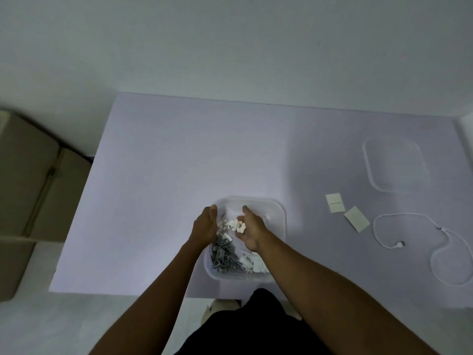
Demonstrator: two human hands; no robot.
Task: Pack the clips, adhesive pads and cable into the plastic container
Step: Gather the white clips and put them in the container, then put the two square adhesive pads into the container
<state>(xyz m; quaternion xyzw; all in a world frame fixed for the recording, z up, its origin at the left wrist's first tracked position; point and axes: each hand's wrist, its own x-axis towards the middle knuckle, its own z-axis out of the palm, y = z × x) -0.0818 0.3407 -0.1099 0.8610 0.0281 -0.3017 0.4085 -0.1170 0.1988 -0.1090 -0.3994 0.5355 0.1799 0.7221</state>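
A clear plastic container (279,210) stands near the table's front edge. Grey clips (225,254) fill its left side and white clips (257,263) lie in its front right corner. Both my hands are over it. My right hand (252,230) is cupped, palm to the left, holding a bunch of white clips (236,225) in its curled fingers. My left hand (204,226) faces it from the left rim, fingers relaxed, holding nothing. Adhesive pads (334,203) and another pad (357,218) lie to the right, with a white cable (409,243) looped beyond them.
The container's clear lid (395,166) lies at the table's back right. A cardboard box (28,188) stands on the floor to the left of the table. A pale wall rises behind the lilac table top (179,155).
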